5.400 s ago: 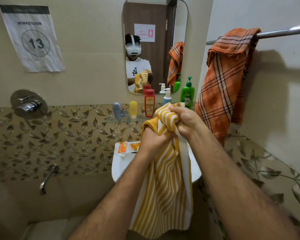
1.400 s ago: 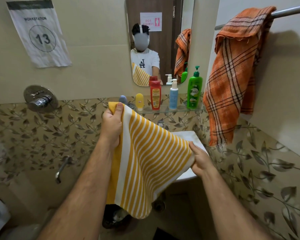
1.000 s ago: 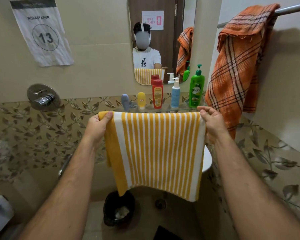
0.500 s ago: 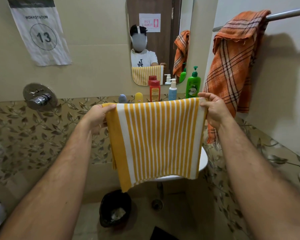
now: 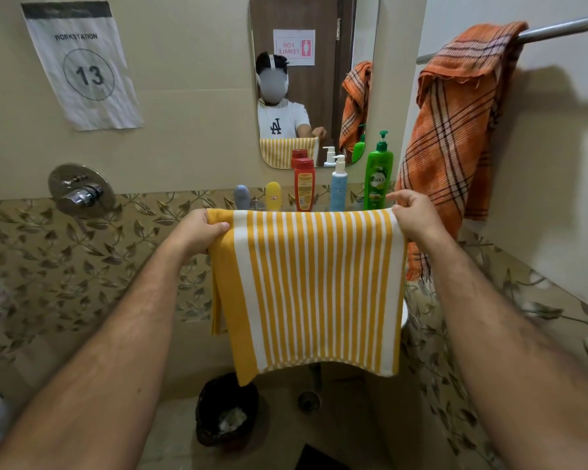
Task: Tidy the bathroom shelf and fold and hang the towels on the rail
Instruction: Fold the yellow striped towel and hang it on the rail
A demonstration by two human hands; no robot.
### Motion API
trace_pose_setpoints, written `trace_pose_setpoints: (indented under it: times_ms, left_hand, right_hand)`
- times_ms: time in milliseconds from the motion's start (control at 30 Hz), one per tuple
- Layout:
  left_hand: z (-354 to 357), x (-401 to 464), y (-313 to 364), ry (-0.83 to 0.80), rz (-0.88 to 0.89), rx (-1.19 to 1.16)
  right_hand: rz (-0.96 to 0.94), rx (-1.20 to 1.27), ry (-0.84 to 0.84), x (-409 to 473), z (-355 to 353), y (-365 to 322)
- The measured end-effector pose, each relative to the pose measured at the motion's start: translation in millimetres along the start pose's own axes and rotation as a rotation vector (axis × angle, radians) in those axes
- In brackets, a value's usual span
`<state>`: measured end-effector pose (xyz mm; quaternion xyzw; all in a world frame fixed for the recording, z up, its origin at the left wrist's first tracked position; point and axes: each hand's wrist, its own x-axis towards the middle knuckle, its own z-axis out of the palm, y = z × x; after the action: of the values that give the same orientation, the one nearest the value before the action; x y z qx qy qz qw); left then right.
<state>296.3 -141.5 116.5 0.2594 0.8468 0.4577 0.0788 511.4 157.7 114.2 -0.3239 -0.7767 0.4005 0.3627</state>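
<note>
Left hand (image 5: 197, 232) and right hand (image 5: 413, 217) pinch the striped towel's (image 5: 313, 286) top corners.

Left hand (image 5: 201, 232) and right hand (image 5: 413, 218) pinch top corners of yellow striped towel (image 5: 306, 286), held flat, hanging doubled (back layer peeks out at left edge). Behind: shelf bottles, red bottle (image 5: 304, 188), green pump bottle (image 5: 378, 174). Orange plaid towel (image 5: 455, 123) bunched over rail (image 5: 564, 27). Black bin (image 5: 226, 413) on floor.
</note>
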Motion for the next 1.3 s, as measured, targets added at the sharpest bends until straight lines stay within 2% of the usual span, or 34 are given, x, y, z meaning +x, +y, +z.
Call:
trace_pose_setpoints:
  times_ms: [133,233,367,433,500,567,633,733,933,1167,1300]
  left_hand:
    - [-3.3,3.5,-5.1,0.027,-0.135,0.072]
    - [-2.7,6.4,-8.8,0.011,-0.224,-0.026]
    - [-2.9,12.7,-12.5,0.057,-0.254,-0.109]
    - [-6.1,12.4,-9.0,-0.001,-0.234,-0.154]
    - [-11.0,12.3,-6.9,-0.126,-0.203,-0.222]
    - [-13.5,12.4,-5.6,-0.228,-0.141,-0.239]
    - [-10.8,12.8,-4.1,-0.235,-0.071,-0.181]
    - [-3.9,11.6,-1.6,-0.097,0.044,0.029]
    - [10.5,8.9,-2.0,0.116,0.129,0.251]
    - [8.1,3.5,5.2,0.336,0.228,0.268]
    - [2.0,1.9,9.2,0.363,0.278,0.24]
  right_hand:
    - [0.108,0.222,-0.045,1.4,1.7,3.1]
    - [0.207,0.415,-0.08,1.5,-3.5,-0.3]
    - [0.234,0.546,-0.117,0.7,-8.9,-2.5]
    - [0.216,0.565,-0.132,-0.2,-12.0,-2.3]
    - [0.183,0.565,-0.159,-1.5,-16.3,-3.1]
    - [0.157,0.542,-0.174,-1.4,-20.1,-1.8]
    - [0.136,0.502,-0.159,0.2,-21.9,0.9]
    - [0.081,0.388,-0.092,1.0,-20.3,3.8]
    - [-0.042,-0.109,0.08,-7.1,-14.2,4.5]
    - [-0.249,-0.31,0.243,-18.0,-15.1,-2.8]
    - [-0.247,-0.306,0.255,-12.7,-18.2,-2.5]
